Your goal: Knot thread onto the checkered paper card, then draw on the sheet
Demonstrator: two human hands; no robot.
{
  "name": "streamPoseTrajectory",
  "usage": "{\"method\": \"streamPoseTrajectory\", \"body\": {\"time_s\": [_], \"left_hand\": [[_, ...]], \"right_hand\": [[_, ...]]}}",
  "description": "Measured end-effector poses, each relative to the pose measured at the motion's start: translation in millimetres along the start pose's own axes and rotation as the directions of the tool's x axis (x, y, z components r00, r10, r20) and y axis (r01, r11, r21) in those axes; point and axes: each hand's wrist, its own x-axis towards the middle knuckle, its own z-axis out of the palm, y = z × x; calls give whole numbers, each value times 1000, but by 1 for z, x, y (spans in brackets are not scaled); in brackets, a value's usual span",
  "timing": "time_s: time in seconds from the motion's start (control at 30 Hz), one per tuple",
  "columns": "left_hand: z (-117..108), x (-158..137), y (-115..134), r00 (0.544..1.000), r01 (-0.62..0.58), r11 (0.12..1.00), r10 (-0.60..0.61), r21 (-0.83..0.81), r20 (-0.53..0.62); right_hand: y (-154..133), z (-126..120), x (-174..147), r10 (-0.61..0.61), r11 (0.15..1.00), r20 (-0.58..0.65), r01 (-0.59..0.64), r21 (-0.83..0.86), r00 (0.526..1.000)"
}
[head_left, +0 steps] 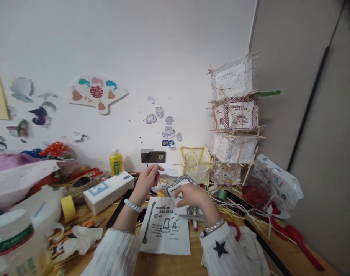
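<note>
The left hand (151,178) is raised beyond the far edge of the drawn sheet (179,245), thumb and fingertips pinched together, though anything between them is too small to make out. The right hand (195,196) curves over the bordered paper (176,186), covering part of it, with thumb and forefinger apart; whether it touches the paper I cannot tell. The sheet lies flat on the table (152,265), below and between both hands, with the bordered paper just behind it and a marker (195,224) beside its right edge.
</note>
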Motion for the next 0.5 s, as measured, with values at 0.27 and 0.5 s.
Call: {"method": "streamPoseTrajectory", "body": {"time_s": [0.27, 0.5], "left_hand": [[-20, 5, -11, 998, 15, 884, -42, 468, 46], [-14, 0, -15, 916, -20, 821, -214, 571, 340]], "right_hand": [[4, -12, 3, 25, 957, -133, 15, 291, 991], [-5, -16, -2, 66, 669, -150, 67, 740, 987]]}}
